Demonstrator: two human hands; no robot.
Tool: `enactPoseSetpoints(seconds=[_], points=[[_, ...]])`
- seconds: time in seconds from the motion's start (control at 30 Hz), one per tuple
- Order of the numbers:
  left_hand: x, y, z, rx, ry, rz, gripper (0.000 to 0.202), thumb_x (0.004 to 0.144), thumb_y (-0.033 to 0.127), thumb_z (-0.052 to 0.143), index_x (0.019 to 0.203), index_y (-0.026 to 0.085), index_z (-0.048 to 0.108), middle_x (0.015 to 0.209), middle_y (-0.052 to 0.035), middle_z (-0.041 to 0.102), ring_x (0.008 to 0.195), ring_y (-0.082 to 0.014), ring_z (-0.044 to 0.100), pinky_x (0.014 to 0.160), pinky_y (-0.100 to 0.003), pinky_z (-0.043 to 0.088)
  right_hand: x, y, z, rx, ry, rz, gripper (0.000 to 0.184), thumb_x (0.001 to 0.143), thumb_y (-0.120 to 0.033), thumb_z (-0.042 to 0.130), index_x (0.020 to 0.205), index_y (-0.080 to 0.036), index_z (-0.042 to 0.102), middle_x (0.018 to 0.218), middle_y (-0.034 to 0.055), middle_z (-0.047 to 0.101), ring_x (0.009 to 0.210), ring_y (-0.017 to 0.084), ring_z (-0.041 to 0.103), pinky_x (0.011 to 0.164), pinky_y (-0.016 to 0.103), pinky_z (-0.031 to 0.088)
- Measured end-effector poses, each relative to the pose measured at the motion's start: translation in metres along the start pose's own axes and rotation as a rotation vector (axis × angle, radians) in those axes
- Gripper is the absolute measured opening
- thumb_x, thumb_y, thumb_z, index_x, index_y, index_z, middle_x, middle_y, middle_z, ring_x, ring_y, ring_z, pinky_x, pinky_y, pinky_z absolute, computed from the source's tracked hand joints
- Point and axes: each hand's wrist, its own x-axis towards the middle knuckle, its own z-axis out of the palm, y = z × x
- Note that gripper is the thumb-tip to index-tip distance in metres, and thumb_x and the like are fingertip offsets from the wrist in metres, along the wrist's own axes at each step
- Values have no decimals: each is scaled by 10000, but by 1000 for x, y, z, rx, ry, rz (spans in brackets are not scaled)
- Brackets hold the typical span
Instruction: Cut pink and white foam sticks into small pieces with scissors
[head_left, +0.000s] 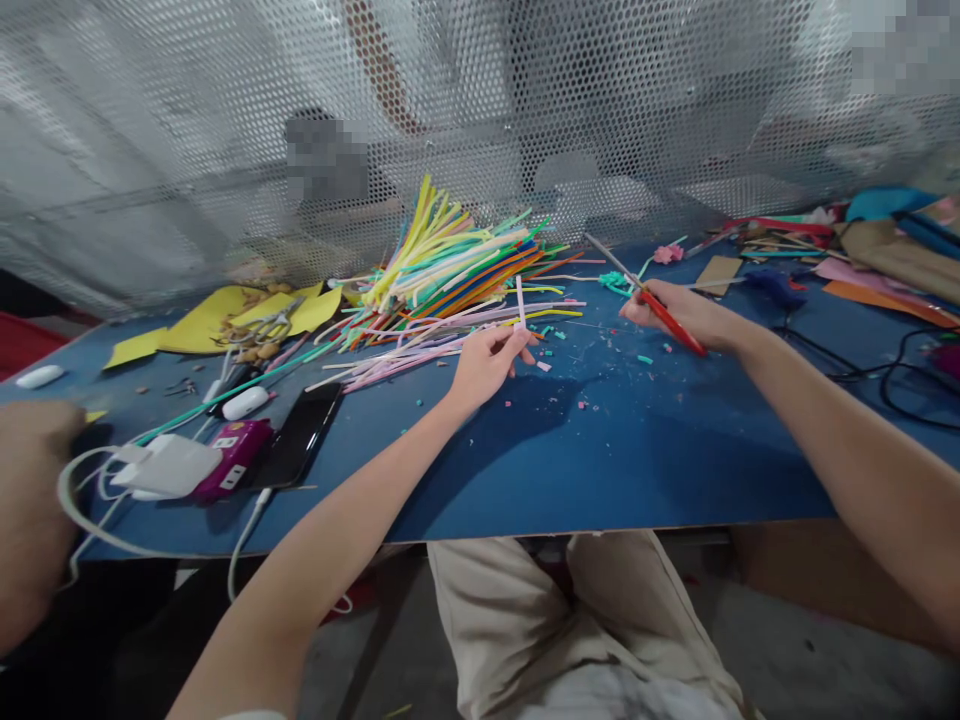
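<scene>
Pinched in the fingers of my left hand [491, 365] is a short pale pink pipe cleaner [520, 298], standing nearly upright. My right hand [682, 308] is closed around red-handled scissors [671, 318], seen edge-on, their long metal blade pointing up and to the left, apart from the pipe cleaner. Behind my left hand lies a large bundle of pipe cleaners [450, 260] in many colours, with loose pink and lilac ones [405, 362] in front. Small cut bits [550, 350] are scattered between my hands. A teal curled piece [615, 284] lies beyond the blade.
At left are yellow sheets [196, 322] with another pair of scissors [274, 325], a black phone [306, 432], a purple power adapter [236, 455] and white cables. Another person's arm [34, 500] is at far left. Black cables [892, 375] lie right; perforated metal mesh [465, 110] rises behind.
</scene>
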Motion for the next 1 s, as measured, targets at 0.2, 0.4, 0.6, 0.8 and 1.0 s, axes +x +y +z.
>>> enactPoseSetpoints(seconds=[0.2, 0.4, 0.6, 0.8, 1.0], points=[[0, 0, -1, -48, -42, 1, 397, 946, 498, 582, 893, 142, 748, 722, -35, 715, 483, -85, 520, 489, -215, 418, -4, -17, 14, -163, -200, -39, 503, 744, -703, 685, 916, -236, 609, 852, 34, 627, 765, 228, 565, 706, 357, 415], [0, -2, -1, -24, -41, 29, 389, 958, 486, 566, 879, 143, 730, 717, -32, 712, 470, -84, 529, 486, -218, 427, -4, -15, 22, -150, -232, -127, 543, 726, -736, 664, 948, -241, 684, 990, 79, 657, 850, 269, 599, 773, 391, 437], [-2, -2, 0, -18, -72, 40, 387, 968, 485, 557, 872, 150, 726, 717, -32, 718, 473, -81, 532, 492, -214, 434, -3, -13, 17, -89, -240, -91, 520, 724, -733, 673, 935, -261, 722, 889, 46, 669, 869, 278, 603, 778, 399, 449], [-1, -3, -1, -33, -49, 56, 392, 961, 496, 567, 887, 148, 732, 706, -30, 705, 477, -80, 526, 491, -212, 428, -4, -15, 15, -48, -158, -65, 445, 737, -656, 706, 937, -260, 741, 914, 51, 688, 853, 269, 620, 777, 405, 464], [-3, 1, 0, -38, -45, 55, 419, 950, 530, 568, 885, 150, 731, 713, -36, 713, 474, -82, 518, 493, -220, 430, 0, -8, 11, 20, 137, -63, 459, 797, -605, 688, 1077, -241, 678, 1046, 85, 664, 883, 260, 604, 788, 398, 468]])
